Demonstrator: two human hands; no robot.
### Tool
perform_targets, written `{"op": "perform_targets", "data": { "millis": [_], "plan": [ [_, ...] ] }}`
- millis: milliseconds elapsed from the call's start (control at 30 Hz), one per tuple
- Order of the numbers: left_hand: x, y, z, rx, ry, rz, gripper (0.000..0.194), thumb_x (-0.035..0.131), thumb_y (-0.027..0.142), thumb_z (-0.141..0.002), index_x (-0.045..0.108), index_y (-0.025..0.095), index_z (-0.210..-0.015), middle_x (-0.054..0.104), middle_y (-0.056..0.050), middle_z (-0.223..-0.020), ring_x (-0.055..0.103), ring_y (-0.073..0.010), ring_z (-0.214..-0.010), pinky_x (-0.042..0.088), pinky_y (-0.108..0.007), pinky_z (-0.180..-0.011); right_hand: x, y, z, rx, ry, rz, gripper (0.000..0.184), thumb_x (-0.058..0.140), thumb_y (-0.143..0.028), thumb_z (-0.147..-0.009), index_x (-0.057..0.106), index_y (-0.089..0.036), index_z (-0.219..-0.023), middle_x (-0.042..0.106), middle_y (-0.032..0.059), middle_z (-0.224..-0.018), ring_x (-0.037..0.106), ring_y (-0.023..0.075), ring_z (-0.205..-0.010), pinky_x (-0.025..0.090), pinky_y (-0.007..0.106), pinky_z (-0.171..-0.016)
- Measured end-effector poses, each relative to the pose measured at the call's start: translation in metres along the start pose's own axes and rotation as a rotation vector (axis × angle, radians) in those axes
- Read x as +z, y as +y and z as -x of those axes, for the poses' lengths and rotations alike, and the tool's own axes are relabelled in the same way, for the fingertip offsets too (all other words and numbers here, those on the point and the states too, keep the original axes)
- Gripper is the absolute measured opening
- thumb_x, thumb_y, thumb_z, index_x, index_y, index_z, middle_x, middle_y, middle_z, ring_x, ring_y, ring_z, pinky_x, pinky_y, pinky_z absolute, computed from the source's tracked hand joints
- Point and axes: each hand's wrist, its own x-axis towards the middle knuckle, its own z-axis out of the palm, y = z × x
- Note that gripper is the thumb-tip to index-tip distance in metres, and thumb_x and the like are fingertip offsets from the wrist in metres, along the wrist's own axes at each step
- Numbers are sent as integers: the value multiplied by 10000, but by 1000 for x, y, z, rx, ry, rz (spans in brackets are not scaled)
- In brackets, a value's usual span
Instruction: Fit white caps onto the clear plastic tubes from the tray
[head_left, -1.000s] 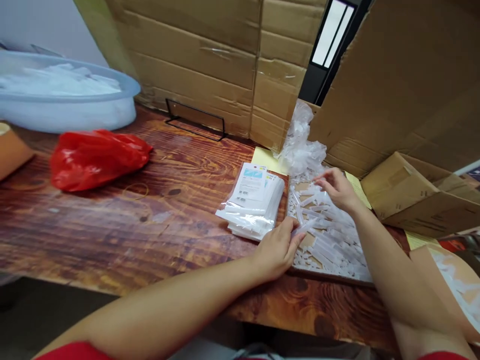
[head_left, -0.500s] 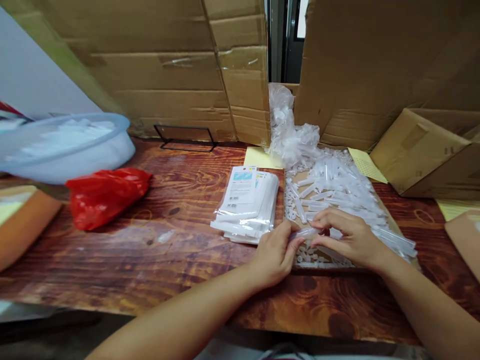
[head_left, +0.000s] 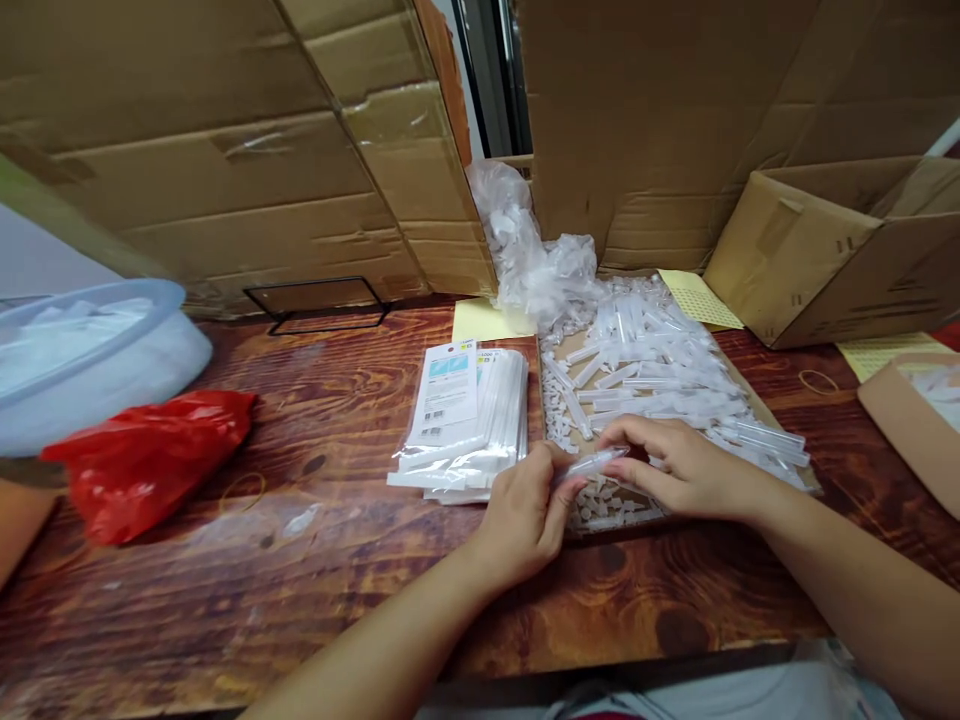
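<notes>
A short clear plastic tube (head_left: 595, 463) lies between my two hands, over the front left part of a shallow cardboard tray (head_left: 757, 397). My left hand (head_left: 527, 505) is closed around the tube's left end. With thumb and fingers, my right hand (head_left: 671, 465) pinches its right end; whether a small cap is there I cannot make out. Many similar clear tubes (head_left: 660, 375) are heaped in the tray, with tiny white plastic pieces (head_left: 611, 505) along its front and left side. Left of the tray is a stack of clear packets (head_left: 469, 420) with printed cards.
A red plastic bag (head_left: 154, 460) lies at the left, before a pale blue basin (head_left: 161, 345) of white items. Crumpled clear bags (head_left: 536, 265) sit behind the tray. A cardboard box (head_left: 810, 255) stands at the back right, near yellow sheets (head_left: 701, 298). Tall cardboard panels wall the back.
The view has turned to the right, so things on the table appear farther left. Both hands still hold the tube, and the right fingers have closed in tighter on its end.
</notes>
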Motion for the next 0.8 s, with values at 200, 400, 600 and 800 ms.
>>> {"op": "perform_targets", "data": {
  "millis": [200,400,600,800],
  "plan": [
    [-1,0,0,12,13,1,83,418,286,-985,457,215,-966,597,-13,-801,583,-158,-698,451,-275,-640,5,5,1,9,48,7,275,525,-455,-951,613,-196,-923,630,10,-750,553,139,-663,426,252,-613],
    [-3,1,-1,41,28,41,79,425,280,-987,465,213,-978,588,-10,-807,571,-152,-691,451,-271,-644,5,3,1,-58,70,44,246,506,-395,-968,599,-186,-878,638,21,-768,569,135,-674,438,253,-645],
    [-6,1,-2,17,-10,95,88,432,291,-985,469,215,-962,590,-13,-820,568,-154,-701,441,-275,-651,6,0,2,-78,65,102,268,488,-368,-992,589,-189,-820,604,-7,-688,560,122,-633,426,236,-601],
    [-20,6,-7,-135,-155,333,202,474,391,-964,523,195,-966,608,-31,-862,564,-166,-783,440,-292,-727,11,-2,5,-477,192,244,119,481,-182,-992,558,-166,-1082,654,61,-848,587,152,-768,491,255,-699]
  ]
}}
